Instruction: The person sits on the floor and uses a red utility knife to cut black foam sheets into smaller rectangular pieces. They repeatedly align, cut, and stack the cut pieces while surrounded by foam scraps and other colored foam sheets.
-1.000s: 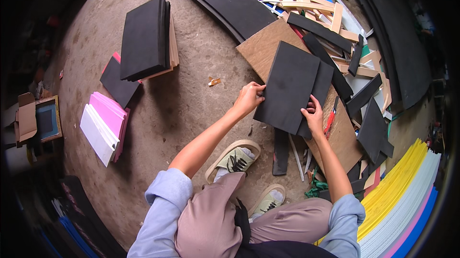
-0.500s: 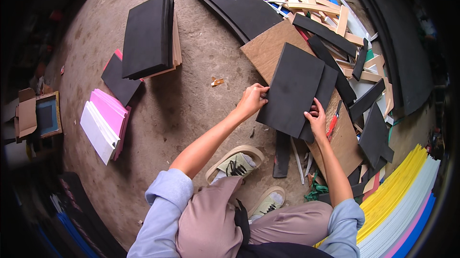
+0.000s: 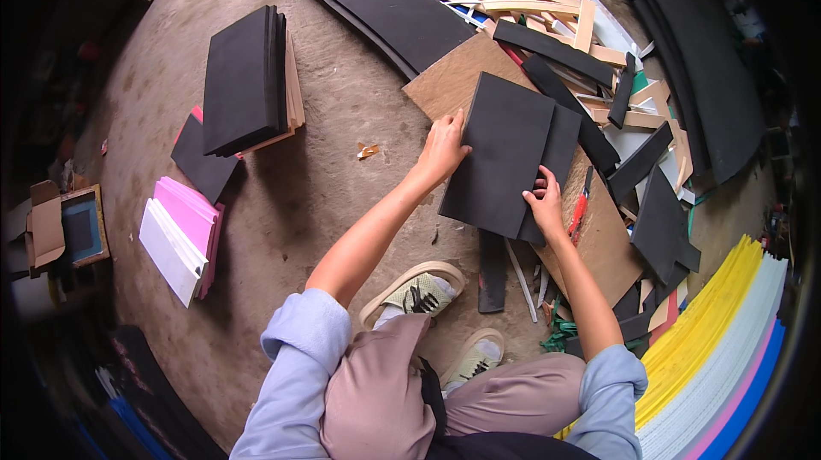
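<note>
A flat black rectangular sheet (image 3: 500,152), foam-like, lies tilted over a brown wooden board (image 3: 462,75). My left hand (image 3: 443,150) is at its left edge, the thumb over the top face and the fingers along the side. At the lower right edge, my right hand (image 3: 546,202) grips with thumb and bent fingers; some fingertips are hidden. A second black piece (image 3: 562,142) shows along the sheet's right side, partly covered by it. Just right of my right hand, a red-handled cutter (image 3: 580,210) rests on the board.
Offcut strips (image 3: 590,28) heap up beyond the board. Long black sheets (image 3: 385,7) lie at the far side. To the left stand a black-topped stack (image 3: 244,84) and pink and white sheets (image 3: 184,225). Yellow, pale and blue sheets (image 3: 710,332) are piled at the lower right.
My left hand has slid a little up along the sheet's left edge, its fingers straighter. The right hand keeps its place on the sheet. The whole view has shifted slightly.
</note>
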`<action>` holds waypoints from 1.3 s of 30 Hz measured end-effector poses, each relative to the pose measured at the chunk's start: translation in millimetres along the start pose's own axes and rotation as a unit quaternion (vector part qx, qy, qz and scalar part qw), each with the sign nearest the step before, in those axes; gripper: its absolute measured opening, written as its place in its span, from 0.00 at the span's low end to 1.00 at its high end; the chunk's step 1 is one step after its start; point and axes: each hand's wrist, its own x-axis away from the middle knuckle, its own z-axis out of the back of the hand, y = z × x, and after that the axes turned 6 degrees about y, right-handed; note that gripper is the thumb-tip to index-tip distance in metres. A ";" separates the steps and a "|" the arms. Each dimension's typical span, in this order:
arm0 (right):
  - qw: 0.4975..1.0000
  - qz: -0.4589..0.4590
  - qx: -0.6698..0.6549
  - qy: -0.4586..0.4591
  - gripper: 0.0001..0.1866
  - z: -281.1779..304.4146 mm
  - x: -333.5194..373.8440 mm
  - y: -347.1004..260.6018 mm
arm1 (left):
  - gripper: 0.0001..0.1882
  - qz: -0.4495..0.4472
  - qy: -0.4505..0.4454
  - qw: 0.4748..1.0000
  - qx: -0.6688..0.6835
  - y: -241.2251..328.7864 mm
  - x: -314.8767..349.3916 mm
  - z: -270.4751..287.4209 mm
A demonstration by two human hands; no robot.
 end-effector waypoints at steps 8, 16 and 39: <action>1.000 0.002 -0.023 0.007 0.33 3.1 3.1 0.8 | 0.44 0.011 -0.093 0.996 -0.014 3.5 -28.4 -12.8; 0.999 0.000 -0.050 -0.013 0.33 4.3 3.3 -6.2 | 0.77 -0.242 -0.220 0.875 -0.356 26.0 -105.3 -11.6; 1.000 0.015 -0.001 0.004 0.33 2.4 4.6 -8.3 | 0.58 -0.328 -0.195 0.899 -0.214 39.5 58.3 -25.1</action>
